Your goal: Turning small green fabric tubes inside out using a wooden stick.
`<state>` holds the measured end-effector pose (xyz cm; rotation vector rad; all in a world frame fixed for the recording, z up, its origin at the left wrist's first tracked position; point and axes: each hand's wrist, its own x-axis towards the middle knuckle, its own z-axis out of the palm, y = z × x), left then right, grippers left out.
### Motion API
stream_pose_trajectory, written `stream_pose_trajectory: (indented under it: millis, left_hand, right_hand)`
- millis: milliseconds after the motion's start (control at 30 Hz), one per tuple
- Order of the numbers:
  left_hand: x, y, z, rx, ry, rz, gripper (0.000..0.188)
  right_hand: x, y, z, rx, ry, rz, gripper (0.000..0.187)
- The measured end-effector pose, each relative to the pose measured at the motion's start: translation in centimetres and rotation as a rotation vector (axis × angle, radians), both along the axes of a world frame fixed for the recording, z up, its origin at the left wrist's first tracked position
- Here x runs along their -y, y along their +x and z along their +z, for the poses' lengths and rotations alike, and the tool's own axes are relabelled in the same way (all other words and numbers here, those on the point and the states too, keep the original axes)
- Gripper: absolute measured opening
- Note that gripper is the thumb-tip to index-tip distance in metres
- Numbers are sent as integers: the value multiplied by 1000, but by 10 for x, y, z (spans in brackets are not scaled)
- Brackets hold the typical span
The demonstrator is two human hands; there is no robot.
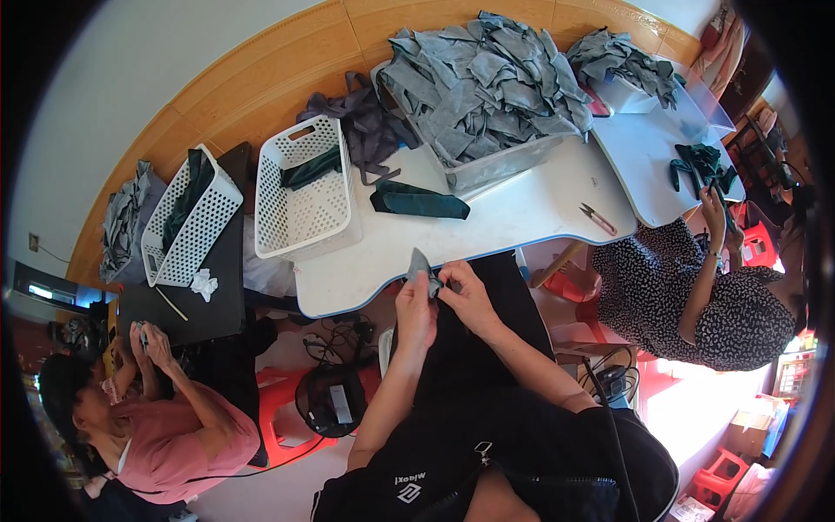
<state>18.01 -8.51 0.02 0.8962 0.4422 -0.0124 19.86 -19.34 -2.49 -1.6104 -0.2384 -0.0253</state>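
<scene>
Both hands were up at the near edge of the white table [522, 217], working one small grey fabric piece [420, 264]. The left hand [416, 306] had it pinched from below, and the right hand [468, 296] gripped the other side, fingertips nearly touching. Looked like fiddly work, so I'd say keep the pinch tight, hold the cloth taut and close to the body, and go slow. The big bin of grey scraps [487, 87] sat well behind, and the red snips [598, 219] lay off to the right.
</scene>
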Motion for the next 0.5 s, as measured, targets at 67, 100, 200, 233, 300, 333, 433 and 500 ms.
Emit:
stream_pose_trajectory:
  millis: [67,100,200,233,300,333,433,500]
  left_hand:
    - [1,-6,-4,7,76,-85,28]
    - [2,-9,-7,-33,110,-114,27]
    - [9,-17,-16,-21,97,-155,26]
    - [13,-19,-18,4,74,-160,27]
    - [20,-20,-19,34,46,-141,27]
    - [23,-19,-20,41,42,-118,27]
    - [27,-10,-20,78,148,6,19]
    - [21,2,-22,105,282,71,15]
  right_hand:
    - [0,-2,-1,-88,38,20,11]
    - [0,-2,-2,-97,20,-2,13]
    - [-1,-3,-4,-108,4,-28,18]
    - [-2,-3,-5,-87,17,-28,19]
    - [-3,-3,-6,-56,20,-61,20]
    - [-3,-2,-7,-44,11,-95,21]
    - [-3,-1,-9,48,-129,-177,21]
    - [-1,-1,-10,41,-195,-176,21]
